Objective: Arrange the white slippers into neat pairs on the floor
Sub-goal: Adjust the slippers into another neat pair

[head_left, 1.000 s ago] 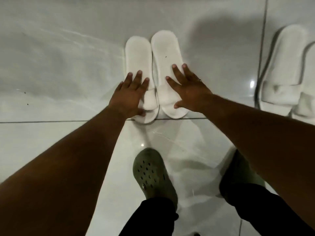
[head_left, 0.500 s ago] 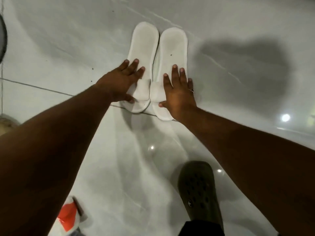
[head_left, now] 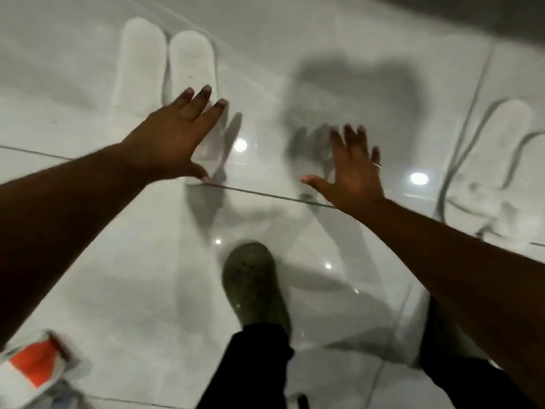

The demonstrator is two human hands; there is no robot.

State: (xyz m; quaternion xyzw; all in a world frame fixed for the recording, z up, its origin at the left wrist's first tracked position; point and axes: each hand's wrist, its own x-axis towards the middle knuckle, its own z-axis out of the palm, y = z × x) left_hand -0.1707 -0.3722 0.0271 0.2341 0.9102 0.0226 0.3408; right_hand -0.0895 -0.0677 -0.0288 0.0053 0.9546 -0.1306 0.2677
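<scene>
Two white slippers lie side by side as a pair on the glossy tiled floor at upper left: the left slipper (head_left: 138, 63) and the right slipper (head_left: 190, 62). My left hand (head_left: 174, 140) hovers flat over their near ends, fingers spread, holding nothing. My right hand (head_left: 352, 172) is lifted above bare floor to the right of the pair, fingers apart and empty, a ring on one finger. Another white slipper pair (head_left: 498, 160) lies blurred at the far right edge. The whole frame is motion-blurred.
My green clog (head_left: 253, 287) stands on the tile below the hands, with dark trousers at the bottom. A white and orange object (head_left: 32, 370) sits at the bottom left corner. Tile joints (head_left: 265, 194) cross the floor.
Both hands have come off the slipper pair and lifted with fingers spread. My right hand has swung to the right. The view has shifted so the second pair shows at the right.
</scene>
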